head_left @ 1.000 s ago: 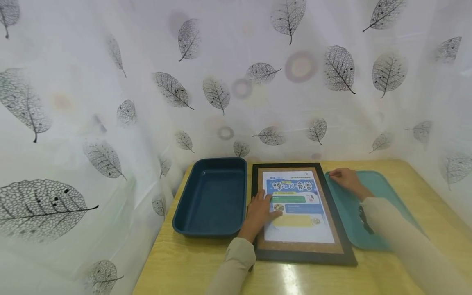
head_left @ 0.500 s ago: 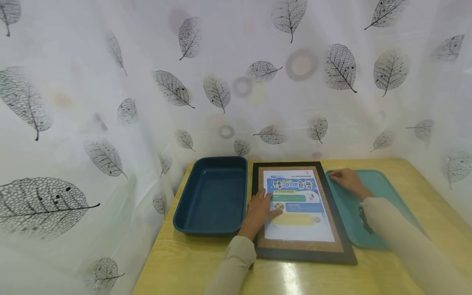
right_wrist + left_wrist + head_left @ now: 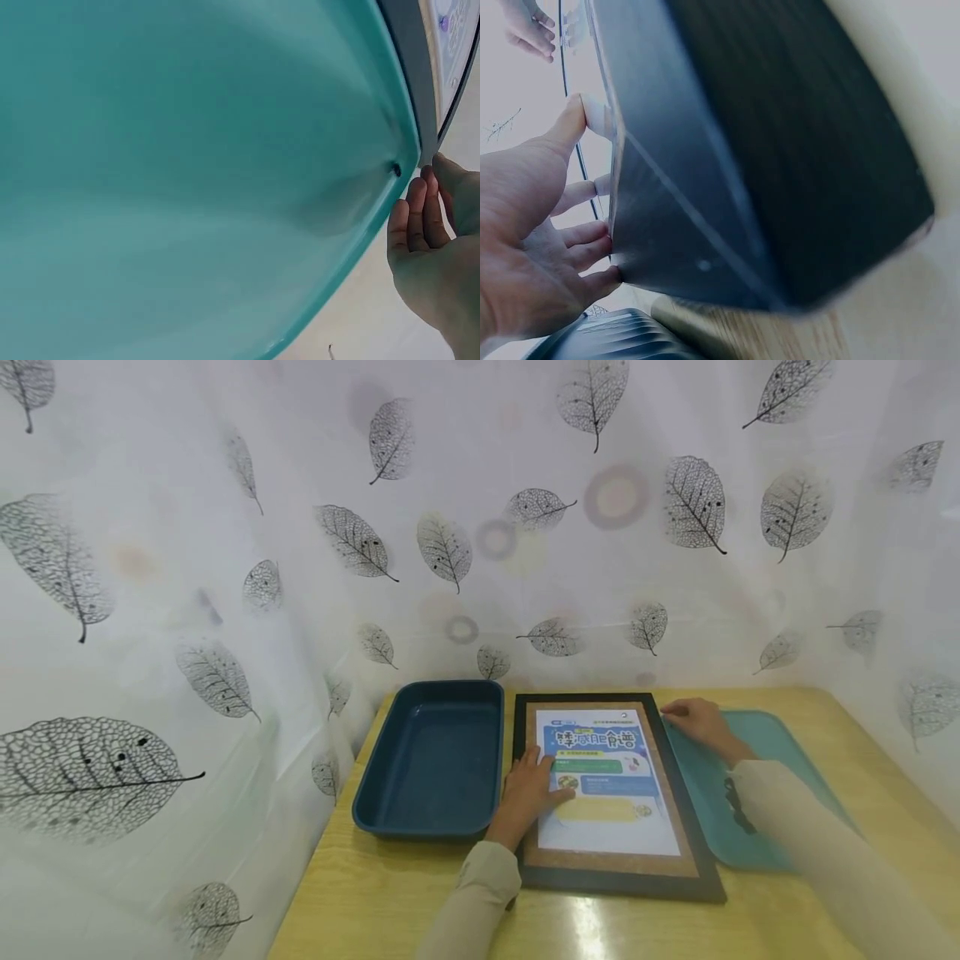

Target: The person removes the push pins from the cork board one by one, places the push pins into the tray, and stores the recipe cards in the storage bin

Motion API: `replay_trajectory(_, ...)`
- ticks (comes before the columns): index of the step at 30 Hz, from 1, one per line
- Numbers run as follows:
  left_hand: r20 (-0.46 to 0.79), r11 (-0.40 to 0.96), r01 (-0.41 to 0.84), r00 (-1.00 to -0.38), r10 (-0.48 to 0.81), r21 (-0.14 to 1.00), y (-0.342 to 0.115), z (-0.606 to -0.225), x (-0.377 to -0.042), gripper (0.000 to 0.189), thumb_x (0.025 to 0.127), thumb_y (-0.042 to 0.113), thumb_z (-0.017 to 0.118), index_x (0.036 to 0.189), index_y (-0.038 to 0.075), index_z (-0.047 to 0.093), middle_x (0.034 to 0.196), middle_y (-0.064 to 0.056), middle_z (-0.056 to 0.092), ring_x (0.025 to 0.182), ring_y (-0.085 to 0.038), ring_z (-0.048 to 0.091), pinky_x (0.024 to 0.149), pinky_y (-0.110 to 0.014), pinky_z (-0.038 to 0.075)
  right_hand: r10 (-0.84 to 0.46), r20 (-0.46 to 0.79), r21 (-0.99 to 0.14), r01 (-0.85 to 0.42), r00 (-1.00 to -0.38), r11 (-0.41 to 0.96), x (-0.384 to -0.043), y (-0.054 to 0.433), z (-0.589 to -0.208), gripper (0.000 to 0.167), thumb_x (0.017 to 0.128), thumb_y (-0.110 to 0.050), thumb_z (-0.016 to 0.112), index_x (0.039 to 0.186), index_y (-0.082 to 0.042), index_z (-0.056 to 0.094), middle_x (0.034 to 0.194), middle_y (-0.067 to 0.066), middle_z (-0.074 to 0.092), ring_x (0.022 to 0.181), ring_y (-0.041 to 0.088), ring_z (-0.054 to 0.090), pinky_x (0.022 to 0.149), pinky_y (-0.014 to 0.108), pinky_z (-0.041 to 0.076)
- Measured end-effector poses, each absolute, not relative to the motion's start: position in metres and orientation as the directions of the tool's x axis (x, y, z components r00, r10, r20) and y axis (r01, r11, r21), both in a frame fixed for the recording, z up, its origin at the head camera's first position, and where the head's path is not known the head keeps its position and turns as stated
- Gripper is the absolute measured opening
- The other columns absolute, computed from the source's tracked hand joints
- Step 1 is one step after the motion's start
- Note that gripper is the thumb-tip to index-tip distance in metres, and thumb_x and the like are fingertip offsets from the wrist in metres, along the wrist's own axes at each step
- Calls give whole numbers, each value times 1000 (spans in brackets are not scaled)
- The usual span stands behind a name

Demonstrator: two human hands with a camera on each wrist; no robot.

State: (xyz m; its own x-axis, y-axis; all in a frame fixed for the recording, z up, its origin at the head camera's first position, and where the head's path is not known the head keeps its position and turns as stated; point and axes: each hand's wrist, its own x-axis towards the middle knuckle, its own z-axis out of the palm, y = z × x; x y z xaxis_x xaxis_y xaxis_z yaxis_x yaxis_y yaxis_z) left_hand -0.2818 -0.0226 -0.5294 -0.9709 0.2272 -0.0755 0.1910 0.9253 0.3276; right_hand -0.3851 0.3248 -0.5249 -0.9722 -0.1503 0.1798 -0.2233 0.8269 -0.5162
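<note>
In the head view, my left hand (image 3: 527, 789) rests with spread fingers on the left side of a poster (image 3: 600, 827), mounted on brown board inside a black frame (image 3: 622, 881). Its fingertips touch the sheet in the left wrist view. My right hand (image 3: 701, 724) is at the frame's upper right corner, beside the teal tray's (image 3: 750, 802) far left corner. The right wrist view shows its thumb and fingers (image 3: 417, 202) bent together near that corner; whether something small sits between them is hidden. A tiny dark object (image 3: 397, 170) lies inside the tray's corner.
A deep dark blue bin (image 3: 435, 768) stands left of the frame, close to my left forearm. Everything is on a yellow wooden table (image 3: 375, 893). A translucent curtain with leaf prints (image 3: 465, 460) hangs behind and at the sides.
My right hand has shifted slightly away from me and left, from over the tray's corner toward the frame's corner. The left hand and the frame have stayed put.
</note>
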Motion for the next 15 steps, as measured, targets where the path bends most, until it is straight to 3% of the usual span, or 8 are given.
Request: replay_trajectory(15, -64, 925, 212, -968, 243, 315, -24, -531, -283, 78, 92, 56, 73, 153, 12, 51, 166, -15, 33, 153, -33, 32, 123, -51, 31, -148, 89, -555, -172, -985, 814, -400, 283, -527, 30, 99, -14, 68, 118, 9, 70, 113, 29, 71, 106, 46, 66, 97, 61, 51)
